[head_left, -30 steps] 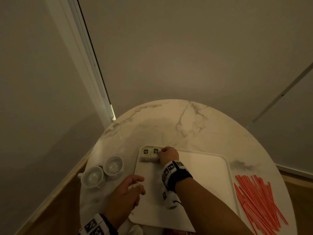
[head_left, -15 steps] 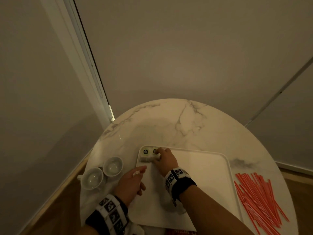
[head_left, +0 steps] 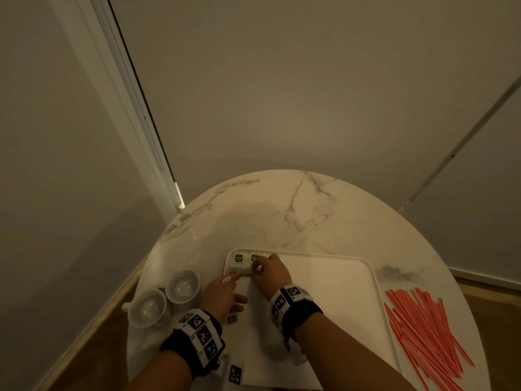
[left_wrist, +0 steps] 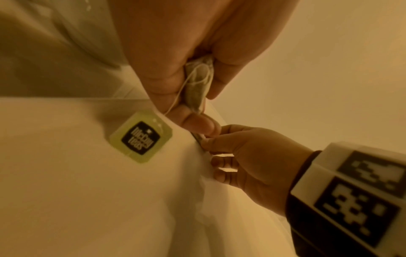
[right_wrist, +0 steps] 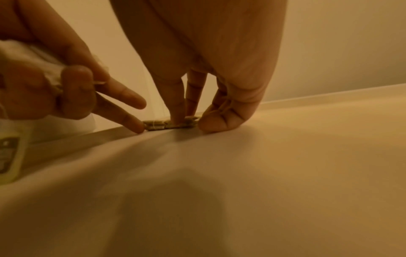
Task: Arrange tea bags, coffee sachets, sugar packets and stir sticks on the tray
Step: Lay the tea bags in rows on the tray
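— What can't you make out?
— The right hand (head_left: 270,270) covers part of the tea bags (head_left: 242,270) in the tray's (head_left: 338,292) far left corner; their number is unclear.
— And the edges?
— The stir sticks (head_left: 423,334) and tabletop (head_left: 282,210) run off the head view's bottom edge. The tag (right_wrist: 8,156) by the left hand (right_wrist: 54,87) is blurred and cut off in the right wrist view.

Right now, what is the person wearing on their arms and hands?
Both hands are bare: no gloves, and no sleeves show on the forearms. The left hand and the right hand each have a wide black wrist band carrying white blocky plates printed with black-and-white square markers. No rings or watch are visible.
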The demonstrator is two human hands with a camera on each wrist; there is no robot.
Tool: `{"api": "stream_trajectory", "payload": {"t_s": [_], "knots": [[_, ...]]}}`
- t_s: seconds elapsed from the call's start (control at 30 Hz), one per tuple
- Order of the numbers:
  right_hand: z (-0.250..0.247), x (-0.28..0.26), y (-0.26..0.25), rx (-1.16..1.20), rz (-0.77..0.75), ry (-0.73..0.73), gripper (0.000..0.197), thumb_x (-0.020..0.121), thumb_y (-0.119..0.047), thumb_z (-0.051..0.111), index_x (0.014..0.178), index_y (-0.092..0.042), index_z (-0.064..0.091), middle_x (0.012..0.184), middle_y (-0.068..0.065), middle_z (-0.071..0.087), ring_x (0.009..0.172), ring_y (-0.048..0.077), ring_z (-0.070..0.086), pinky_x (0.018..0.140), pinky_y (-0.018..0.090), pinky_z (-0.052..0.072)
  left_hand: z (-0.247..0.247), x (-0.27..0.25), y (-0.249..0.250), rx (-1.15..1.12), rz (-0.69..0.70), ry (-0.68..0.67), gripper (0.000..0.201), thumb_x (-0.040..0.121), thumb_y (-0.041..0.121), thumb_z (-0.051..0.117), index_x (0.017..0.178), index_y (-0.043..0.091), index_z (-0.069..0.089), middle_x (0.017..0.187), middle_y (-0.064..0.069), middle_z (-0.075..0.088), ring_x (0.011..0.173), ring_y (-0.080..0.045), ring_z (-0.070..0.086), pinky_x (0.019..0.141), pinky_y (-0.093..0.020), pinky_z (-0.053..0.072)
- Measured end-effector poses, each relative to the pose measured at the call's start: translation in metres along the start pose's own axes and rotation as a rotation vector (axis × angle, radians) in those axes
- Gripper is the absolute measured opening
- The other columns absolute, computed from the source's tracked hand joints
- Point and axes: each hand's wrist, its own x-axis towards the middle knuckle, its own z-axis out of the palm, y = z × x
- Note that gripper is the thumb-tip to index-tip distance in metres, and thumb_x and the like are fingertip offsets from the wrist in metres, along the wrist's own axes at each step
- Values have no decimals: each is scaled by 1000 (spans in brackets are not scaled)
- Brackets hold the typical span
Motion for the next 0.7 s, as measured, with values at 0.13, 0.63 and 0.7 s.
{"api": "stream_trajectory", "payload": {"t_s": [0.13, 0.63, 0.7], "knots": [[1, 1, 1, 1, 6, 6, 21, 92, -16, 55, 112, -19, 63, 119, 8, 48, 101, 28, 58, 89, 30, 46, 0, 1, -1, -2, 10, 0, 28, 100, 10, 38, 117, 9, 59, 109, -14, 59, 62, -24, 61, 52, -30, 48], [-1, 3, 3, -8, 0, 14, 25, 93, -11, 52, 114, -18, 63, 119, 9, 48, 104, 30, 57, 90, 29, 44, 2, 4, -2, 38, -2, 2, 24, 99, 10, 38, 110, 10, 59, 113, -23, 59, 59, -22, 61, 49, -28, 48], [-1, 3, 3, -7, -2, 6, 26, 92, -10, 52, 114, -18, 62, 119, 9, 48, 103, 30, 57, 89, 29, 44, 2, 4, -2, 36, -6, 2, 21, 99, 11, 39, 103, 13, 60, 117, -27, 58, 56, -21, 61, 48, -27, 48]]}}
